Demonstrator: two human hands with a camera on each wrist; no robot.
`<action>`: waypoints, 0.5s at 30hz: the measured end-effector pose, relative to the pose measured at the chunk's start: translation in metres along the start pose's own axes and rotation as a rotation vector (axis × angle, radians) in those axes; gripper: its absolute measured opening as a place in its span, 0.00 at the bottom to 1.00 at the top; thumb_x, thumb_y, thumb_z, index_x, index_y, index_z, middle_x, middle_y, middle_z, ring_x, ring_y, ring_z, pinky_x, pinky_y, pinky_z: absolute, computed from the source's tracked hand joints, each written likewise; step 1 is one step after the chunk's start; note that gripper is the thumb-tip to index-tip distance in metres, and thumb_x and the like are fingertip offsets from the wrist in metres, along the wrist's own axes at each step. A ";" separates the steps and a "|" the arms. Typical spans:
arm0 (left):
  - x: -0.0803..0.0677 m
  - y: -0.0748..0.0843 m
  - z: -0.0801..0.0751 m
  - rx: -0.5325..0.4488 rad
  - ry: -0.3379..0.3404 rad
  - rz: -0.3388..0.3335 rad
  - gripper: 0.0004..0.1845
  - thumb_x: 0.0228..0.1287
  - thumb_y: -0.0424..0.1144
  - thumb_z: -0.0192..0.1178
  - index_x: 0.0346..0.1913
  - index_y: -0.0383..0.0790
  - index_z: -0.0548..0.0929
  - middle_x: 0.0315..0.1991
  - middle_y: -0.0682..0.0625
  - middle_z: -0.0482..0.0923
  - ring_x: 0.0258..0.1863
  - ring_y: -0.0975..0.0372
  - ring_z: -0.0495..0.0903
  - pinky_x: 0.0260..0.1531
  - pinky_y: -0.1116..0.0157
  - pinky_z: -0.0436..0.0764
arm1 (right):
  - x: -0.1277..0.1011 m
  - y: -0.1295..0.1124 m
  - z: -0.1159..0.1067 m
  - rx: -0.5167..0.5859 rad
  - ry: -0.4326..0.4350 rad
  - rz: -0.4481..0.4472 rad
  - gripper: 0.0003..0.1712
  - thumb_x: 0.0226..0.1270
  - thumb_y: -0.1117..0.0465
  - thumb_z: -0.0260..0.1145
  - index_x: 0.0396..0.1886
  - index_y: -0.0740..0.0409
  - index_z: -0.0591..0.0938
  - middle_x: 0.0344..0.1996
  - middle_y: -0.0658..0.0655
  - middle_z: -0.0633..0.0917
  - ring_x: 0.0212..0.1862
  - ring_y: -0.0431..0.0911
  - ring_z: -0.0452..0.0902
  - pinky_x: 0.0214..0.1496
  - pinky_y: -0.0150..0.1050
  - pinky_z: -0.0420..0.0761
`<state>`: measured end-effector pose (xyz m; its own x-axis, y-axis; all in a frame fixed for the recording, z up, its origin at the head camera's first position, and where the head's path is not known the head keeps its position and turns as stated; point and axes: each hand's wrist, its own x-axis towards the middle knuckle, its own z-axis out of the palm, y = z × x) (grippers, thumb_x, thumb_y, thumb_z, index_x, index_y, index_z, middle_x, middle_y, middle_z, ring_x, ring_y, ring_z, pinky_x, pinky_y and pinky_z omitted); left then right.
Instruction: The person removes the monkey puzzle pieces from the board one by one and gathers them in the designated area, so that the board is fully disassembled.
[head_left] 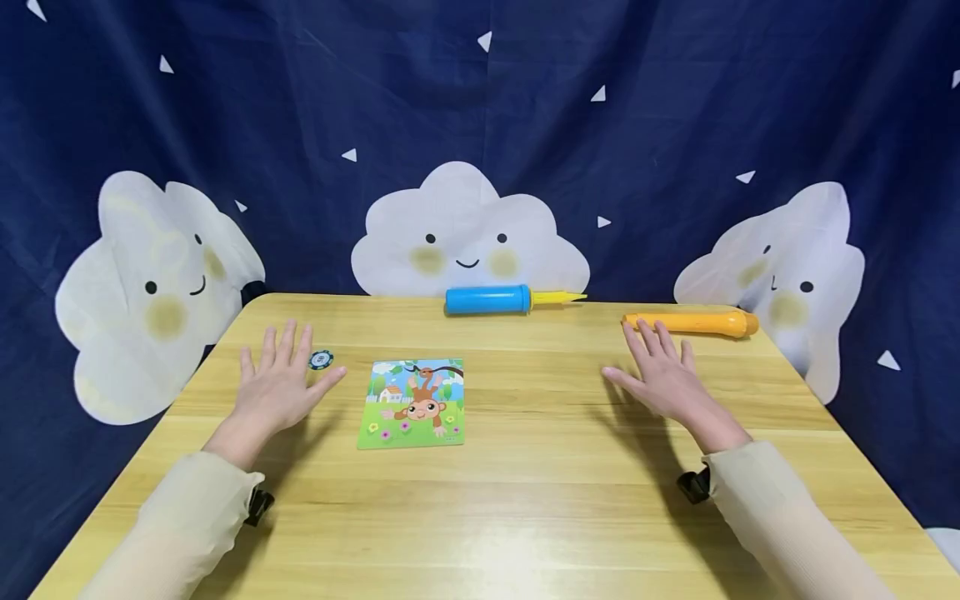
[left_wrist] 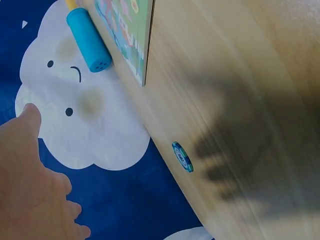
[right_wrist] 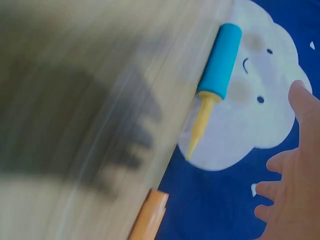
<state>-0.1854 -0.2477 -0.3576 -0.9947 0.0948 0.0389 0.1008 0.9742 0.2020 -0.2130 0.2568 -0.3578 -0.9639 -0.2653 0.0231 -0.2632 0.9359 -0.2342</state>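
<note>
Both hands are held palm-down over the wooden table (head_left: 525, 500) with fingers straight and spread, holding nothing; each casts a shadow on the wood beneath it, so they look to be held slightly above the surface (the wrist views show the shadows plainly, though blurred). The left hand (head_left: 279, 385) is over the left part of the table, and its fingertips are just beside a small round blue-green chip (head_left: 321, 359) that lies flat on the wood; whether a finger touches the chip cannot be told. Between the hands, nearer the left one, lies a picture card (head_left: 414, 403) showing a cartoon monkey on green grass, flat and apart from both hands. The right hand (head_left: 662, 379) is over the right part of the table, its fingertips close to the near end of an orange pump (head_left: 693, 322) that lies along the far edge towards the right corner. A blue pump (head_left: 489, 299) with a yellow nozzle lies on its side at the middle of the far edge. Behind the table hangs a dark blue backdrop (head_left: 480, 100) printed with smiling white clouds.
</note>
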 end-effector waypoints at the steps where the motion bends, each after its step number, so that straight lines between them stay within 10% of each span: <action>1: 0.000 0.001 0.000 0.001 0.000 0.002 0.50 0.63 0.69 0.34 0.71 0.33 0.36 0.70 0.33 0.27 0.65 0.41 0.21 0.54 0.39 0.20 | 0.002 -0.002 0.000 -0.006 0.002 -0.008 0.51 0.65 0.32 0.45 0.73 0.58 0.41 0.70 0.66 0.40 0.69 0.59 0.25 0.61 0.65 0.26; 15: 0.002 0.005 0.009 0.061 -0.024 0.107 0.48 0.65 0.66 0.37 0.71 0.30 0.40 0.70 0.33 0.34 0.67 0.40 0.31 0.59 0.38 0.32 | 0.038 -0.072 0.022 -0.050 0.032 -0.247 0.50 0.63 0.34 0.52 0.73 0.58 0.47 0.71 0.63 0.46 0.70 0.59 0.33 0.64 0.62 0.31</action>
<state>-0.1876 -0.2413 -0.3652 -0.9786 0.2033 0.0331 0.2059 0.9688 0.1381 -0.2298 0.1744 -0.3618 -0.8707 -0.4807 0.1043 -0.4918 0.8540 -0.1695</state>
